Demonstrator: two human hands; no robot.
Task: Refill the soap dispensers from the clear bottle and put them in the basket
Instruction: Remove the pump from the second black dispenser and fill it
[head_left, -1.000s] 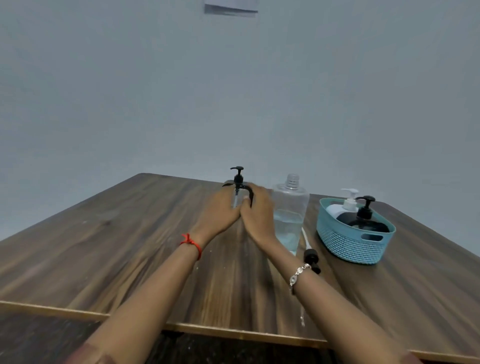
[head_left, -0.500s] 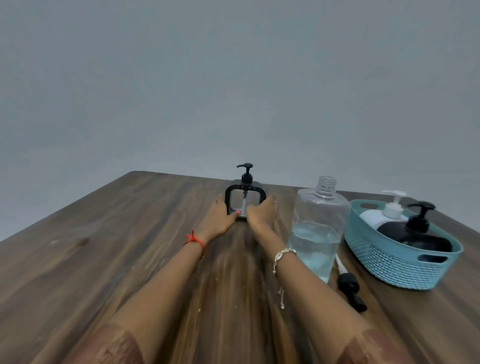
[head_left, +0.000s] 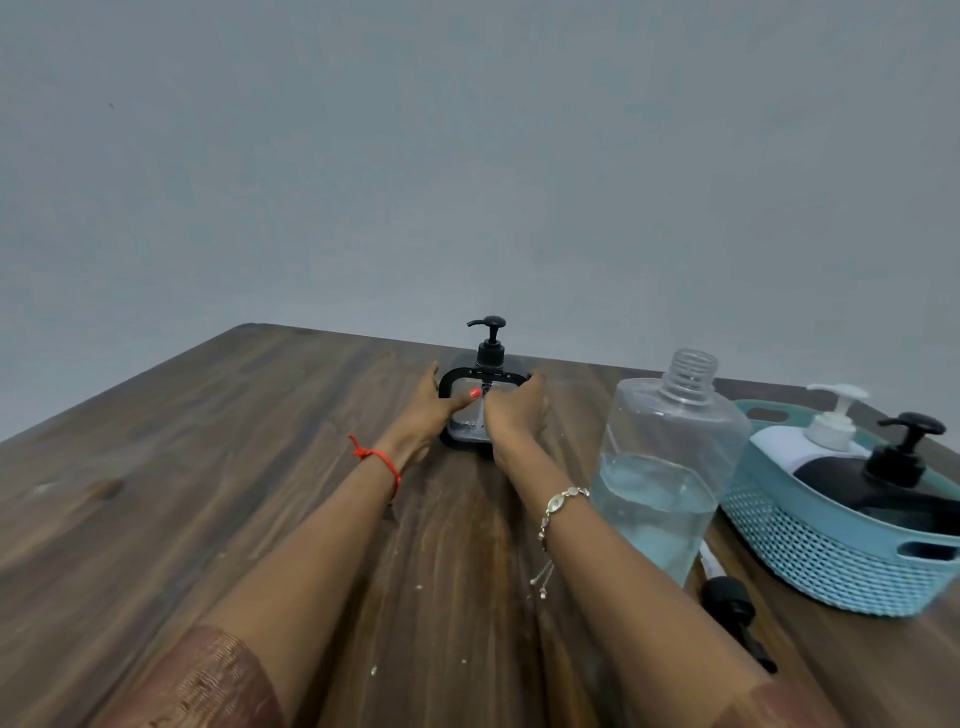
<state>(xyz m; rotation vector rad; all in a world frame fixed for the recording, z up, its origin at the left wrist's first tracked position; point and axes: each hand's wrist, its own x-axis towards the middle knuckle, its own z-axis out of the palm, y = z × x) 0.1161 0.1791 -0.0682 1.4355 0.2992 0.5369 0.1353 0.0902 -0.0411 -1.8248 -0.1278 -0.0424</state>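
**Both hands on the last dispenser at the far side of the table**

The left hand (head_left: 423, 413) grasps the left side of the clear dispenser (head_left: 470, 415), its fingers wrapped round the black frame and its thumb laid across the front panel. The right hand (head_left: 517, 413) cups the opposite side, fingers curled round the right edge, so the body is clamped between the two palms. The dispenser stands upright on the table (head_left: 208, 467), far from the person and about the middle of its width. Its black pump head (head_left: 491, 340) is screwed on, and only a little liquid shows at the bottom.

To the right and nearer stands the clear bottle (head_left: 670, 467), uncapped and roughly half full. A loose pump (head_left: 732, 605) lies on the table just beside its base. Further right is the basket (head_left: 831, 558), holding a white dispenser (head_left: 826, 431) and a black dispenser (head_left: 893, 475).

This looks like the start of the third refill. The dispenser should be drawn nearer with even pressure from both sides and kept upright so that the liquid does not slosh. It is best set down left of the open bottle, well apart from it, because a knock from the right forearm could tip that bottle. One hand should then steady the frame while the other unscrews the pump head.
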